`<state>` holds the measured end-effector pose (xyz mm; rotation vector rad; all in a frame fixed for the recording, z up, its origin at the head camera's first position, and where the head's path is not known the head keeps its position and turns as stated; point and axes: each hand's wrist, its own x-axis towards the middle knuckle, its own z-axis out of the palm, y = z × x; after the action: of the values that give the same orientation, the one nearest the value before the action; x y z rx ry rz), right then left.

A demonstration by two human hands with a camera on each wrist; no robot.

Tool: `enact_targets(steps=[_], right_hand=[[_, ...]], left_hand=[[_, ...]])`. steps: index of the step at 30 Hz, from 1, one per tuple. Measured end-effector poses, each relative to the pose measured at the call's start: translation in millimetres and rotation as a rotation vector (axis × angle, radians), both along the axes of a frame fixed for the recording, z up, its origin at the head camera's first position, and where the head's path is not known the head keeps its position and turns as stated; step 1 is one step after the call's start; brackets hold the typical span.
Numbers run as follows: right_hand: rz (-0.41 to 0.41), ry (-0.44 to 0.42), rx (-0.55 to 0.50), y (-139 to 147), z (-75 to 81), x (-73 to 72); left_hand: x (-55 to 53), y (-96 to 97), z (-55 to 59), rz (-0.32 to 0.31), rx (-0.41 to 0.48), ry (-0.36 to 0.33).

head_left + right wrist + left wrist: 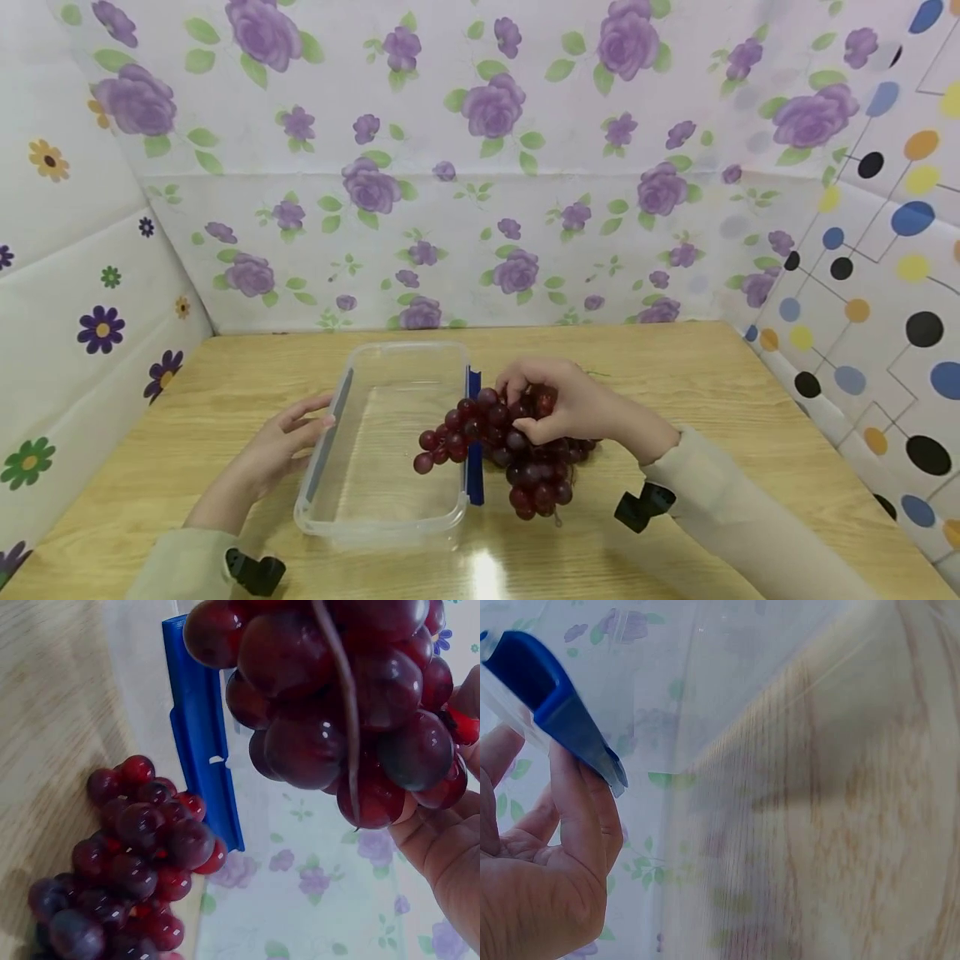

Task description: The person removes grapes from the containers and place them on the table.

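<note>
A clear plastic container (382, 528) without a lid stands on the wooden table, its side latches folded out. My left hand (281, 446) rests against its left side, relaxed fingers touching the left latch (574, 716), which looks blue in the left wrist view. With my right hand (566, 400) I grip a bunch of dark red grapes (468, 417), held up over the blue right latch (475, 479). Its tapered end hangs over the container's right rim. More grapes (139, 855) lie on the table below that hand, just right of the container.
Wooden tabletop (645, 358) extends around the container. Floral cloth (495, 175) hangs behind the table, with patterned sheets on the left and right sides. A thin green stem piece (597, 373) lies behind the right hand.
</note>
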<state>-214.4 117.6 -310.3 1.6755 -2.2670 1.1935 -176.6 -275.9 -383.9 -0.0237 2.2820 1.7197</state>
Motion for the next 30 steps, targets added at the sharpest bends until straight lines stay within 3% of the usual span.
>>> enact_targets(steps=[7,15,30], right_hand=[[-0.005,-0.067,0.017,16,-9.5,6.1],[-0.036,-0.074,0.043,26,-20.8,10.2],[-0.001,-0.146,0.082,38,-34.3,10.6]], left_hand=[[2.0,-0.5,0.6,0.002,0.007,0.002],[1.7,1.1,0.4,0.004,0.001,0.006],[1.1,-1.0,-2.3,-0.012,0.010,0.012]])
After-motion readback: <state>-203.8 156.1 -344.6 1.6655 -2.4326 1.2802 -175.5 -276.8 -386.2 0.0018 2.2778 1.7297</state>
